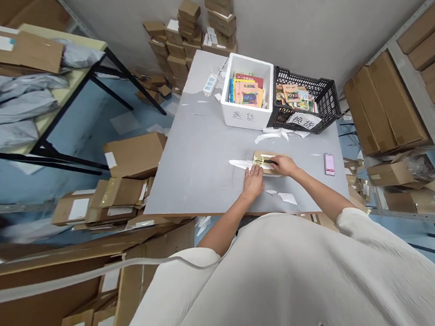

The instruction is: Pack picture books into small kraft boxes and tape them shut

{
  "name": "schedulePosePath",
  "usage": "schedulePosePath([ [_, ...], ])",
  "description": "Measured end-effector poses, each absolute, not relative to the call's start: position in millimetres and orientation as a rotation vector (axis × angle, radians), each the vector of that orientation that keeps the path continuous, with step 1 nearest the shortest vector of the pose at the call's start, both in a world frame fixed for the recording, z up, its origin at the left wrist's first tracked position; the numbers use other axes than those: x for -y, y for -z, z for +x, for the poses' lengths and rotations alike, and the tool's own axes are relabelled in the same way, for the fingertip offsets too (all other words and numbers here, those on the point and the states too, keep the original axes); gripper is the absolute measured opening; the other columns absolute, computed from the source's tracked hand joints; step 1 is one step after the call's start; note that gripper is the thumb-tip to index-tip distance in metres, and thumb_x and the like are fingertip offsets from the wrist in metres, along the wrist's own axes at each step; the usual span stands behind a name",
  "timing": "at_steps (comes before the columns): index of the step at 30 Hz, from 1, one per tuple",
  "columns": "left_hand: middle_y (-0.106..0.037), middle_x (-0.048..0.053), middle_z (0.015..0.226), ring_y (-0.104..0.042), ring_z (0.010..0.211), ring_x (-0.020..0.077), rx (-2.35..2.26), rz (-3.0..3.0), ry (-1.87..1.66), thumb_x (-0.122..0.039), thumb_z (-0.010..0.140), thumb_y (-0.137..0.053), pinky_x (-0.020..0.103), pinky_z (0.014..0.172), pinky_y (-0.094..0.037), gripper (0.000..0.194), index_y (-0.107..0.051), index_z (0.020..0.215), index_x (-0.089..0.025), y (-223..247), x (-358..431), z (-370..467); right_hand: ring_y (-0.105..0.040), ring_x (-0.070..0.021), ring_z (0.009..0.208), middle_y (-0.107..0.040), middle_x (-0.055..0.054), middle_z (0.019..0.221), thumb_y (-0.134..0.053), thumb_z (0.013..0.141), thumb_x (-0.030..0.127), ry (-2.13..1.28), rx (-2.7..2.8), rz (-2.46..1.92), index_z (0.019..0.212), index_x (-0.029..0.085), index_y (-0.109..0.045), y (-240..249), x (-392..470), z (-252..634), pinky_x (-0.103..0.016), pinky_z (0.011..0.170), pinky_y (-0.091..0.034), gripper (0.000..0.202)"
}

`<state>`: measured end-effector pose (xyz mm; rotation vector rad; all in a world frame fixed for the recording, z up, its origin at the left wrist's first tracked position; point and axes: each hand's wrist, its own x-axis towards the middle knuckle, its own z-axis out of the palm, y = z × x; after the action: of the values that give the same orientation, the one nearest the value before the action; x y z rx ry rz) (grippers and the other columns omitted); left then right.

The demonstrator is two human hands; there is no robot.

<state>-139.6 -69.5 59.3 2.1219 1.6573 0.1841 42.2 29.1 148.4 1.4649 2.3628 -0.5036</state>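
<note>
A small cardboard box (269, 170) lies on the grey table (198, 154), with shiny yellowish tape (258, 157) across its top. My left hand (254, 181) is closed at the box's near left edge, fingertips pressed against it. In my right hand (285, 165), closed at the box's right side, is a slim black box cutter (270, 161), its tip pointing left over the taped top. The blade itself is too small to make out. A strip of white paper (239, 164) sticks out to the left of the box, beside my left fingertips.
Behind the box stand a white foam bin (246, 116) and a black plastic crate (327, 101), both holding booklets. A phone (329, 164) lies at the right, a power strip (210, 84) at the back left. Paper scraps (287, 197) lie near the front edge. Cartons (136, 152) crowd the floor.
</note>
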Motion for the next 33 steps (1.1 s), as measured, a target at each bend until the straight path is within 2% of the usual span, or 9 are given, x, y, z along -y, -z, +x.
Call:
schedulePosePath([
  [6, -0.047, 0.023, 0.182, -0.038, 0.174, 0.0342, -1.64, 2.127, -0.193, -0.018, 0.097, -0.054, 0.061, 0.145, -0.022, 0.078, -0.048, 0.174, -0.011, -59, 69, -141, -0.072, -0.0295, 0.13, -0.081, -0.012, 0.142, -0.054, 0.117, 0.042, 0.419, -2.345, 1.432, 0.159, 0.028, -0.071, -150, -32, 36, -0.033, 0.105, -0.054, 0.047],
  [17, -0.046, 0.021, 0.183, -0.037, 0.174, 0.0329, -1.634, 2.14, -0.17, -0.017, 0.1, -0.049, 0.058, 0.145, -0.023, 0.071, -0.052, 0.17, -0.008, -64, 67, -142, -0.072, -0.0292, 0.132, -0.078, -0.013, 0.142, -0.051, 0.118, 0.032, 0.378, -2.294, 1.453, 0.15, 0.026, -0.074, -163, -26, 24, -0.033, 0.105, -0.053, 0.04],
  [26, -0.047, 0.02, 0.182, -0.037, 0.174, 0.0317, -1.632, 2.128, -0.163, -0.016, 0.098, -0.052, 0.058, 0.145, -0.022, 0.076, -0.05, 0.173, -0.014, -63, 64, -145, -0.072, -0.03, 0.132, -0.077, -0.015, 0.144, -0.049, 0.118, 0.031, 0.327, -2.273, 1.424, 0.152, 0.024, -0.072, -164, -26, 22, -0.035, 0.108, -0.052, 0.042],
  [33, -0.046, 0.021, 0.183, -0.037, 0.174, 0.0315, -1.631, 2.112, -0.174, -0.017, 0.1, -0.048, 0.06, 0.145, -0.022, 0.073, -0.05, 0.173, -0.013, -64, 67, -146, -0.072, -0.0306, 0.133, -0.078, -0.014, 0.144, -0.052, 0.117, 0.034, 0.361, -2.269, 1.448, 0.151, 0.029, -0.075, -161, -28, 35, -0.036, 0.108, -0.054, 0.041],
])
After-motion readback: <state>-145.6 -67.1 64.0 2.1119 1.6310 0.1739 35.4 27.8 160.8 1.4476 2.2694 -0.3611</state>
